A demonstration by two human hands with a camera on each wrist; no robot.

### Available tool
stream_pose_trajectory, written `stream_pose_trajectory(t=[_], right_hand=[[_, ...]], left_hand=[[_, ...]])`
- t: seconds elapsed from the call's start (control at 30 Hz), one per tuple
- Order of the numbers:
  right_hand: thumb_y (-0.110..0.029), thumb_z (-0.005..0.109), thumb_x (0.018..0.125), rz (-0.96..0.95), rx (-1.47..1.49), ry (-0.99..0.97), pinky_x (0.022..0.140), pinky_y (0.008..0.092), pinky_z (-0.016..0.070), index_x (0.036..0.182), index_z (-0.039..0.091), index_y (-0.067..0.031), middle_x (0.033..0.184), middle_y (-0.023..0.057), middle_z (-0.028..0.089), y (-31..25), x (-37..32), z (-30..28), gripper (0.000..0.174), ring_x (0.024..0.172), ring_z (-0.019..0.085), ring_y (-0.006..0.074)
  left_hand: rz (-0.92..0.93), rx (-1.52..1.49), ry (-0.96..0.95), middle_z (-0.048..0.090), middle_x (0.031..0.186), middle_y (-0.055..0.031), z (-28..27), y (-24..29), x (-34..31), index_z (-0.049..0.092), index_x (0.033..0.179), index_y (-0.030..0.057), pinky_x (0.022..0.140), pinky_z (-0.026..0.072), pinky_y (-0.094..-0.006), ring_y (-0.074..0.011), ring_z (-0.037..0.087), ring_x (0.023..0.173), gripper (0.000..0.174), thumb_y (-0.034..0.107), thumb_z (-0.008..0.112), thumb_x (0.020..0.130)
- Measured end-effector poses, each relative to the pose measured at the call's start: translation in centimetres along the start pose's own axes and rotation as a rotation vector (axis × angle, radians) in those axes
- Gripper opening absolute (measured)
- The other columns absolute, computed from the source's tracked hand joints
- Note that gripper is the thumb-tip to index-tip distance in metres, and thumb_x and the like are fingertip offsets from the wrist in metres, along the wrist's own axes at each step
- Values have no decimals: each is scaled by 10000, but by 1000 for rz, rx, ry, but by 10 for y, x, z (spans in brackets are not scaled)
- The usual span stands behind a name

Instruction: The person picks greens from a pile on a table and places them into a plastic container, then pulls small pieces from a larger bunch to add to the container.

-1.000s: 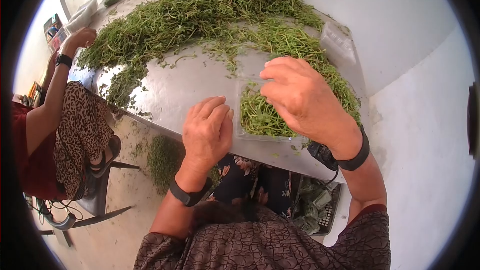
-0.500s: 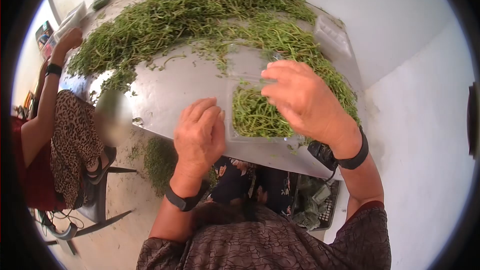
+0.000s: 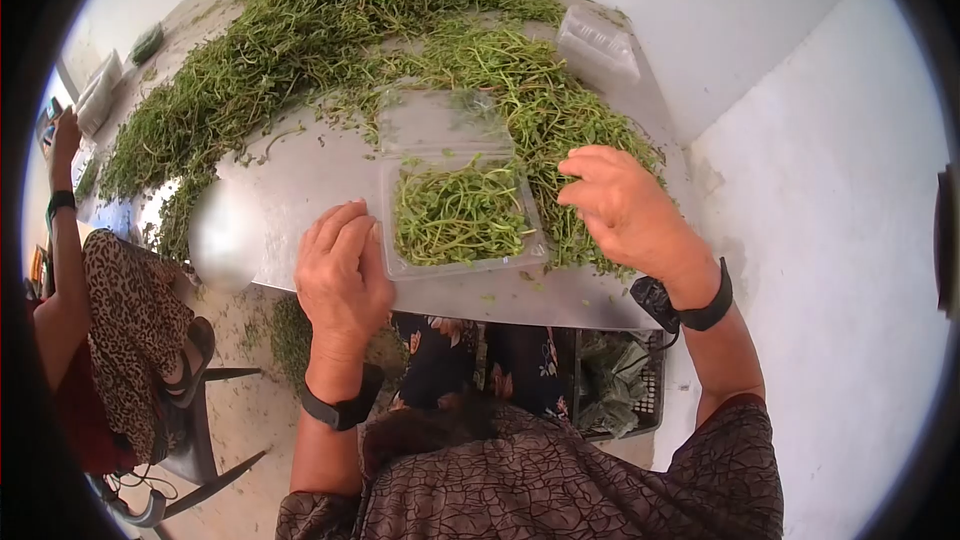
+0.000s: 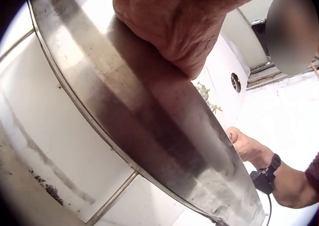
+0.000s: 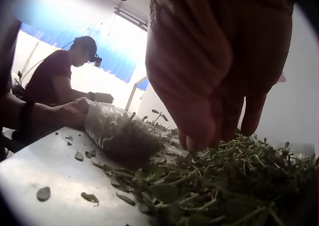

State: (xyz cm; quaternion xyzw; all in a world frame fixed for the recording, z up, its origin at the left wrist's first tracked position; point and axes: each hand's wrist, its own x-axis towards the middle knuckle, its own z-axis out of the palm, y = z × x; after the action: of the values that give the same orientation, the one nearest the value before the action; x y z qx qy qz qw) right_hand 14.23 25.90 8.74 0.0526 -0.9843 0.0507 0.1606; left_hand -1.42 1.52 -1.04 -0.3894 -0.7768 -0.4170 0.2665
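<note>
A clear plastic clamshell box (image 3: pixel 389 258) stands on the metal table with its lid (image 3: pixel 440 122) folded back. Leafy green stems (image 3: pixel 458 212) fill its base. My left hand (image 3: pixel 343 275) is at the box's left wall, fingers bent loosely; in the right wrist view it overlaps the box's end. To the right of the box, my right hand (image 3: pixel 632 215) hovers over a strip of loose stems (image 3: pixel 560 130). In the right wrist view its fingers (image 5: pixel 254 114) point down above the stems, with nothing seen between them.
A large heap of greens (image 3: pixel 330 30) covers the table's back. Stacked clear boxes (image 3: pixel 597 44) stand at the back right, near the wall. At left another person (image 3: pixel 60 290) sits by the table (image 3: pixel 270 230). A black crate (image 3: pixel 620 390) with bags is below the table edge.
My right hand has moved off the box to the loose stems at its right. The head view has shifted, so the table, box and left hand appear farther left.
</note>
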Motion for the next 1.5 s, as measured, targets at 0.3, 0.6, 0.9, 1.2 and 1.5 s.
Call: stream_pose_trajectory(t=[0.3,0.6,0.9,1.2,1.5], right_hand=[[71,634,705,30,-111,-78,995,451,434,879,692,-6,1123,174,632,7,-13,19,199,1213,529,358],[47,647,725,70,-84,147,944,436,467,801,690,11,1034,166,654,12,-19,-4,95,1114,576,341],[29,662,739,14,86,238,885,423,505,854,687,13,995,144,670,-18,20,-15,118,1052,610,336],[-34,707,761,-195,102,263,933,416,482,935,686,5,1007,144,668,-37,68,-4,180,1061,605,327],[-21,692,741,78,59,170,921,435,481,903,675,23,992,161,669,1,28,2,169,1049,601,337]], left_hand=[[-10,4,-4,696,1013,-160,0,0,0,665,881,-16,863,500,-419,-347,653,986,97,-20,632,790],[0,5,12,696,1003,-156,0,-1,0,662,869,-10,858,501,-412,-340,655,976,99,-22,627,777],[18,-1,37,694,988,-142,2,-2,0,659,857,4,836,502,-411,-330,654,958,81,-2,643,778],[9,-15,25,689,985,-135,0,-1,0,654,858,14,838,501,-405,-324,652,952,77,11,652,781],[-16,-32,8,706,995,-154,-2,3,2,674,892,-20,859,512,-399,-336,669,961,103,-17,627,801]])
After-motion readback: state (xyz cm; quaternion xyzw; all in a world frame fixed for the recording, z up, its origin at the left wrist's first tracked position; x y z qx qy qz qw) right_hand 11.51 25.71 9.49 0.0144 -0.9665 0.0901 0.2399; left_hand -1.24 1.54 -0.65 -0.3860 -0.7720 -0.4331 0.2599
